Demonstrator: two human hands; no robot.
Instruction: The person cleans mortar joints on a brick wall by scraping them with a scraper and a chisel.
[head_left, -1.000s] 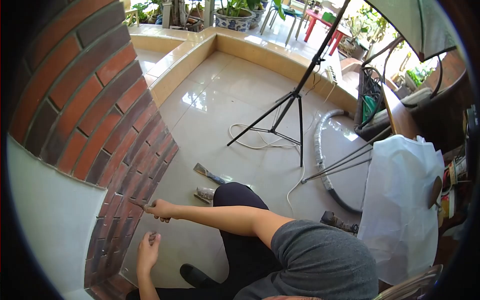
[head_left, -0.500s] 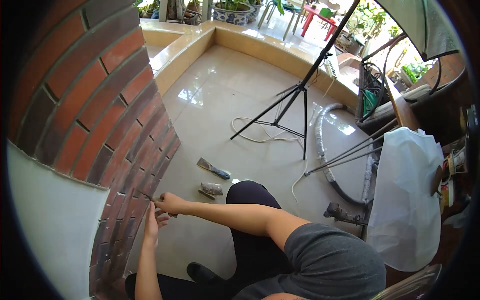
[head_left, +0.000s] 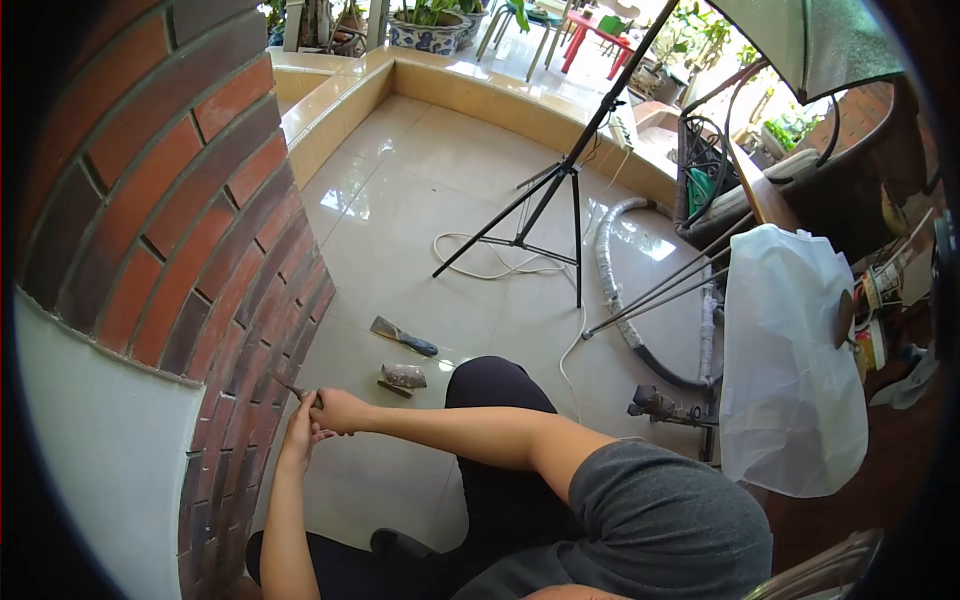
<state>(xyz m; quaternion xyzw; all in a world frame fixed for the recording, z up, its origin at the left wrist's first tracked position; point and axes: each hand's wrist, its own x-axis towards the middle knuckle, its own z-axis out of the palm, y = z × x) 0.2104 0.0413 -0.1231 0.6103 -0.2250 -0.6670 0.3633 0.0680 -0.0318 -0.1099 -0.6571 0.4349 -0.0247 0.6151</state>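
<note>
My right hand (head_left: 343,411) is closed around the handle of a thin-bladed hand tool (head_left: 289,387). The blade points left at the brick-faced wall (head_left: 245,345), its tip close to or on the surface. Just below, my left hand (head_left: 300,432) meets the right one, fingers curled at the handle; their exact grip is partly hidden. A putty knife (head_left: 404,336) with a dark handle lies on the floor beyond my hands. Near it is a greyish-brown, mortar-stained block-like object (head_left: 404,376), whose kind I cannot make out.
A black tripod (head_left: 520,243) stands on the tiled floor, a white cable (head_left: 572,372) trailing around it. To the right are a curved wrapped tube (head_left: 606,262) and a white translucent sheet (head_left: 790,360). A tiled ledge (head_left: 480,95) borders the back. My knee (head_left: 500,385) is close by.
My left hand has come up against the right hand and tool handle, its fingers closing from a looser spread. The view has shifted, so the surroundings appear further left.
</note>
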